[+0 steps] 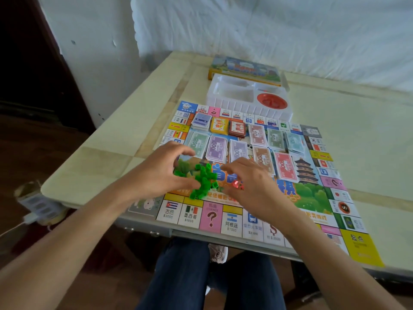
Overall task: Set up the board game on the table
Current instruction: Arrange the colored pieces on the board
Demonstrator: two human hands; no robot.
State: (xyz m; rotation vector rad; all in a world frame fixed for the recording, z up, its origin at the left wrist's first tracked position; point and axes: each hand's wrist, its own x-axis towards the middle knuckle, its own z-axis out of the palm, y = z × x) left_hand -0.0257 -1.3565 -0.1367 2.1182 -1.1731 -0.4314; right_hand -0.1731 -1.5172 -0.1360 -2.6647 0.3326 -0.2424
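Green houses [204, 180] heaped on board [211, 217], seven o'clock of banknotes [216, 148]. Left hand [161, 168] at pile's nine, spread, empty; right hand [252, 186] at three, curled over red pieces [237, 184], grip unclear. Step, likely: corralling houses; next probably needs colour sorting.

You are wearing dark blue jeans [185, 278], showing below the desk [100, 171] edge; a pale sneaker [218, 253] is peeking out between your knees just under that desk. Your left forearm [67, 233] and right forearm [328, 258] are showing bare.
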